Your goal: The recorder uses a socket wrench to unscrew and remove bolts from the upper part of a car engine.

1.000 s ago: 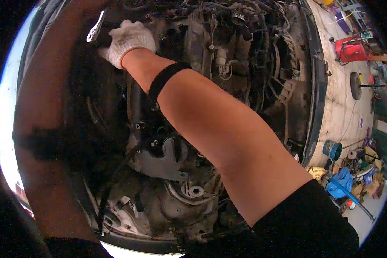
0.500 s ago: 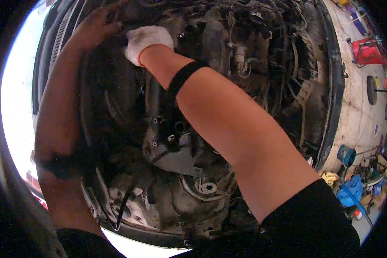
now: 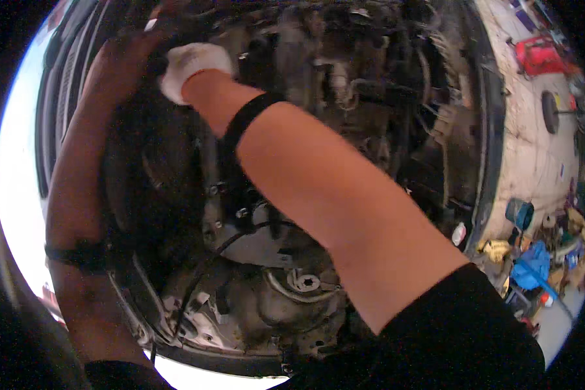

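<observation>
Both my arms reach to the far left of a dirty vehicle engine bay (image 3: 260,312). My right hand (image 3: 196,70) wears a white knit glove; its fingers point down and away, hidden behind the glove's back and in shadow. Left of it, my left hand (image 3: 120,58) lies in deep shade beside the bay's edge, its fingers too dark to make out. Just beyond that hand shows a small white patch (image 3: 151,25) that I cannot identify. Whatever the hands touch among the dark parts is hidden. A thin black hose or cable (image 3: 218,253) arcs over a grey metal plate (image 3: 253,249) nearer me.
A round fitting with a star-shaped opening (image 3: 303,281) sits near the front. Along the right runs the bay's dark edge (image 3: 491,149). On the floor beyond are a red piece of equipment (image 3: 541,55), a teal container (image 3: 519,213) and a blue bag (image 3: 530,265) among clutter.
The whole view has shifted slightly. My gloved right hand has moved a little left, closer to my left hand. The white patch beyond my left hand now shows.
</observation>
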### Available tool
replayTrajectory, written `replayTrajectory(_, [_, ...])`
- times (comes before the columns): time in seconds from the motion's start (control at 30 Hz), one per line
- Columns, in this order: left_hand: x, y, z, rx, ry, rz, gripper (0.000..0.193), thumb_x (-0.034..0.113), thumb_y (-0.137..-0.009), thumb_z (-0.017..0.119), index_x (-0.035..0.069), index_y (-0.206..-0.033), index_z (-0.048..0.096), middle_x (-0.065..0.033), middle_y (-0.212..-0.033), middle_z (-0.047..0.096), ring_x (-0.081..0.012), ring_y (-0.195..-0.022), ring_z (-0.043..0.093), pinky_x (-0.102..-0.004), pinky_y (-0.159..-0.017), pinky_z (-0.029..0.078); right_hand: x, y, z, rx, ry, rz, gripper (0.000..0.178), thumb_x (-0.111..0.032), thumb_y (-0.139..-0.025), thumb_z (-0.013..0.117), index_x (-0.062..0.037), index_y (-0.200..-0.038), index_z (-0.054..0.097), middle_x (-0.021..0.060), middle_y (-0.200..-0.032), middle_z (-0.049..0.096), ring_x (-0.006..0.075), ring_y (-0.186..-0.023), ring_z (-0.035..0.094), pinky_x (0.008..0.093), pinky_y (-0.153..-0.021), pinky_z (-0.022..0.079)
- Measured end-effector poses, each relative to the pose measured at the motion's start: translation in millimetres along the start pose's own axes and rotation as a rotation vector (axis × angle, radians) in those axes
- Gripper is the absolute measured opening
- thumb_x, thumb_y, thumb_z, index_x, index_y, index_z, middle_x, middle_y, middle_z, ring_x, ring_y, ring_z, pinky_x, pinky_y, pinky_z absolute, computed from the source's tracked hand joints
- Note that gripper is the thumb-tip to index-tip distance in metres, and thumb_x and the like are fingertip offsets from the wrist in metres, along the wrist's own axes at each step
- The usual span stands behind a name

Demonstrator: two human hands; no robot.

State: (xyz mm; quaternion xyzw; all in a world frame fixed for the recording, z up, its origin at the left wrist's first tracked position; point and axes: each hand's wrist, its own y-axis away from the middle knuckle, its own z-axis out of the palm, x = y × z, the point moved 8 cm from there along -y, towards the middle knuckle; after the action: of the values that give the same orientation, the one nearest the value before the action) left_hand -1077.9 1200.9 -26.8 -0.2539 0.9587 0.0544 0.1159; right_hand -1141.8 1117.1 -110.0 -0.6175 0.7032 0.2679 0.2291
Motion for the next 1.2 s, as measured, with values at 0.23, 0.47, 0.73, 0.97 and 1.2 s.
replayTrajectory(0.23, [-79, -9, 71, -0.206, 0.846, -0.820, 0.055, 0.049, -0.106, 0.049, -0.001, -0.119, 0.070, -0.0267, -0.106, 0.072, -0.0410, -0.104, 0.070, -0.0462, -0.094, 0.053, 20, 66, -96, -0.181, -0.289, -0.074, 0.072, -0.054, -0.082, 0.068, -0.0076, -0.137, 0.065, 0.0173, -0.141, 0.064, 0.0317, -0.133, 0.060, 0.0412, -0.111, 0.049])
replayTrajectory(0.47, [24, 32, -21, 0.125, 0.418, 0.089, 0.042, 0.044, -0.103, 0.056, 0.007, -0.120, 0.071, -0.0195, -0.108, 0.073, -0.0388, -0.103, 0.070, -0.0434, -0.094, 0.053, 291, 289, -305, 0.198, 0.605, 0.521, 0.081, -0.048, -0.083, 0.074, -0.0068, -0.149, 0.051, 0.0292, -0.140, 0.058, 0.0419, -0.130, 0.056, 0.0461, -0.113, 0.044])
replayTrajectory(0.73, [-12, 0, 30, -0.120, 0.170, -0.294, 0.050, 0.052, -0.099, 0.059, 0.006, -0.114, 0.071, -0.0215, -0.108, 0.072, -0.0413, -0.102, 0.070, -0.0471, -0.090, 0.056, 403, 394, -264, 0.381, 0.487, 0.837, 0.108, -0.061, -0.076, 0.079, -0.0191, -0.163, 0.031, 0.0281, -0.153, 0.044, 0.0435, -0.140, 0.048, 0.0481, -0.117, 0.041])
replayTrajectory(0.97, [-64, 3, 72, -0.684, 0.772, -1.133, 0.045, 0.042, -0.103, 0.052, 0.008, -0.128, 0.067, -0.0217, -0.114, 0.071, -0.0422, -0.098, 0.069, -0.0513, -0.086, 0.057, 395, 391, -274, 0.438, 0.481, 0.862, 0.106, -0.062, -0.076, 0.077, -0.0219, -0.163, 0.031, 0.0293, -0.148, 0.049, 0.0458, -0.133, 0.054, 0.0501, -0.111, 0.046])
replayTrajectory(1.2, [63, 17, -18, -0.118, -0.254, 0.340, 0.048, 0.013, -0.094, 0.061, 0.015, -0.142, 0.060, -0.0114, -0.125, 0.065, -0.0346, -0.119, 0.061, -0.0445, -0.101, 0.053, 401, 393, -271, 0.383, 0.529, 0.877, 0.115, -0.081, -0.074, 0.068, -0.0271, -0.166, 0.024, 0.0319, -0.155, 0.041, 0.0458, -0.136, 0.053, 0.0509, -0.111, 0.047])
